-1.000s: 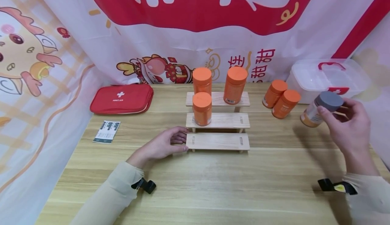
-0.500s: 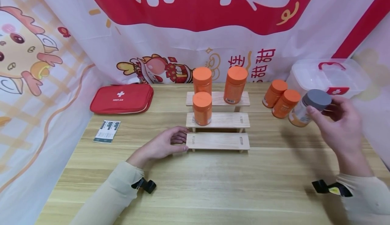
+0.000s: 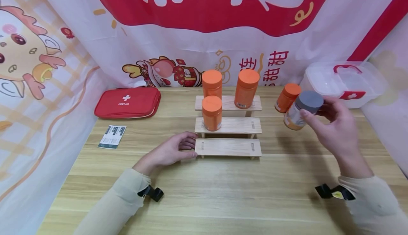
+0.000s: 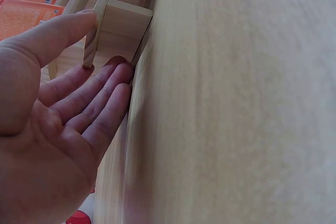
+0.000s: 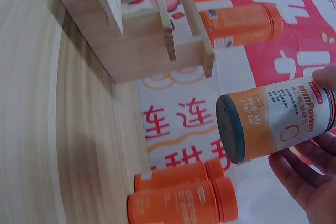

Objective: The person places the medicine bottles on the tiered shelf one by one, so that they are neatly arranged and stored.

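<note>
My right hand (image 3: 339, 132) grips a pill bottle (image 3: 298, 114) with a grey lid and a white and orange label, tilted and raised over the table. In the right wrist view the bottle (image 5: 278, 119) shows its dark base. My left hand (image 3: 170, 150) pinches the left end of the lowest step of a three-tier wooden shelf (image 3: 227, 147), thumb on top and index finger beneath. Two orange bottles (image 3: 247, 90) stand on the top step, and another orange bottle (image 3: 211, 114) is at the left of the middle step.
Right of the shelf stands an orange bottle (image 3: 287, 98); a second orange bottle (image 5: 181, 203) beside it is hidden in the head view. Behind is a clear plastic box (image 3: 322, 81). A red first-aid pouch (image 3: 127, 104) and a printed card (image 3: 112, 136) lie at left.
My right hand has carried the grey-lidded pill bottle leftward, from in front of the plastic box to over the two orange bottles on the table. My left hand stays at the shelf.
</note>
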### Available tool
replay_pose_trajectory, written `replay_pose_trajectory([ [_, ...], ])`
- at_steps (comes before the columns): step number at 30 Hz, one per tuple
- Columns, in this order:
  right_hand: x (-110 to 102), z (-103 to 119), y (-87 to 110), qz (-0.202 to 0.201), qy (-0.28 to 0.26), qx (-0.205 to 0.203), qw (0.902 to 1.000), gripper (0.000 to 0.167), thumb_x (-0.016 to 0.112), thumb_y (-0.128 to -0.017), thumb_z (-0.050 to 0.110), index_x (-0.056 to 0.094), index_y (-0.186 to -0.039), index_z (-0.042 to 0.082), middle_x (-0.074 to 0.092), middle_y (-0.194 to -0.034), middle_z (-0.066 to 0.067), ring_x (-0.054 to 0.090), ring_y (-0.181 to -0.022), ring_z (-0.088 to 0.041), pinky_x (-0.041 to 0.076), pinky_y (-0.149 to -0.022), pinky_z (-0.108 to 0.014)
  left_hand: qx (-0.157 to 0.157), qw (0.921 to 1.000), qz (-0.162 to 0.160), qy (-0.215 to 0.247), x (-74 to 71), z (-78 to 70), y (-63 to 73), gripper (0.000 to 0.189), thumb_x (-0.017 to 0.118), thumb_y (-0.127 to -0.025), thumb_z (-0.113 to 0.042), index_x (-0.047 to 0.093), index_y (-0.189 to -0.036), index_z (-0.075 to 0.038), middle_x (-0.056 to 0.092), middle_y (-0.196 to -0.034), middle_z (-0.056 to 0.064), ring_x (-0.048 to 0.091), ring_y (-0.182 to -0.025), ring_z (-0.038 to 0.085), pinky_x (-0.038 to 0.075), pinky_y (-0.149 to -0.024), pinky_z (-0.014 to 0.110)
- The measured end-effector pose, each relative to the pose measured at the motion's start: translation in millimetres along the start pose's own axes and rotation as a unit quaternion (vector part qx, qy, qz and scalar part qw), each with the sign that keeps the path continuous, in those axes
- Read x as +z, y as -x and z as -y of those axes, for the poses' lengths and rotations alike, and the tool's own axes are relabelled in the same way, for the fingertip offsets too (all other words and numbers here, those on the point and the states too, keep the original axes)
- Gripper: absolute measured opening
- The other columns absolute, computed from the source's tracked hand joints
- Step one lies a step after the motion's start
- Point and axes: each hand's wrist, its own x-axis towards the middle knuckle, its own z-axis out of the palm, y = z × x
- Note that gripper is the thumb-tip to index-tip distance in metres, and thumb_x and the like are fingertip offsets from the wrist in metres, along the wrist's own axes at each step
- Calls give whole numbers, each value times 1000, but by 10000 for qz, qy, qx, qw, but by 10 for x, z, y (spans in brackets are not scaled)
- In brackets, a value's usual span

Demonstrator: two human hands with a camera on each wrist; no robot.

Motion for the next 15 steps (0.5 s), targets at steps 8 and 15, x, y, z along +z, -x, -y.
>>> replay_pose_trajectory([
  [8,155,141,-5,183,-95,-351,9992,61,84,-95,19,59,-150,8,59,-129,20,60,-110,-1,46,-95,-2,-142,9999,-18,-2,-1,-7,-1,60,79,-99,-15,52,-152,-3,67,-141,14,65,-133,29,54,-118,48],
  [15,266,229,-10,359,-195,-534,9977,56,84,-95,18,62,-146,7,62,-126,17,62,-108,-3,49,-93,-5,-200,9998,-42,4,-3,-34,6,61,80,-99,-17,53,-152,-5,68,-141,12,65,-133,28,54,-118,49],
])
